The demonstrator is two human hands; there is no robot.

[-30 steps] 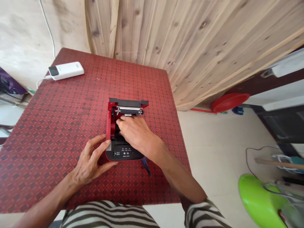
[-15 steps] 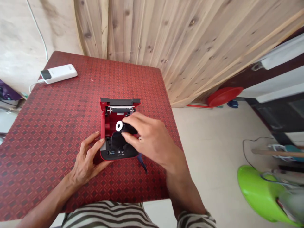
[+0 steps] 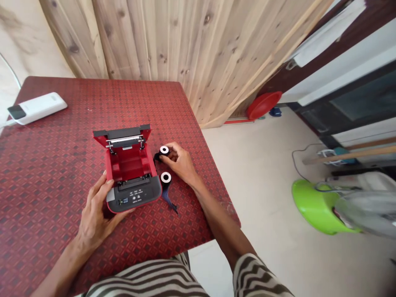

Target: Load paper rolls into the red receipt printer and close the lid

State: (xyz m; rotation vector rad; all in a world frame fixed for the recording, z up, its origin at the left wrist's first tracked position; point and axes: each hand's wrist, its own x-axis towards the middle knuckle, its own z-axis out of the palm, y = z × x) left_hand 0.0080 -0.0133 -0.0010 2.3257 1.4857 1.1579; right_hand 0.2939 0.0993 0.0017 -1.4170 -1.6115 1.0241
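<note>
A red-and-black label printer (image 3: 134,192) sits on the table with its lid (image 3: 122,134) raised and its red inner bay bare. My left hand (image 3: 94,210) grips the printer's left front corner, thumb underneath near the front edge. Right of the printer, my right hand (image 3: 182,163) is closed on a dark ribbon roll (image 3: 164,151) with a white core, low at the table top. Nearer to me stands a second dark roll (image 3: 166,178), white core facing up. A loose dark strip (image 3: 170,202) trails from it towards me.
A patterned red cloth covers the table (image 3: 62,165). At its far left lies a white power bank (image 3: 43,106) with a cable. Wood panelling (image 3: 161,45) rises behind. On the floor to the right are a green plastic object (image 3: 312,206) and a red basin (image 3: 264,105).
My right hand has taken the ribbon roll out of the printer bay and carried it right, down to the table. My left hand still holds the printer. The camera view has shifted.
</note>
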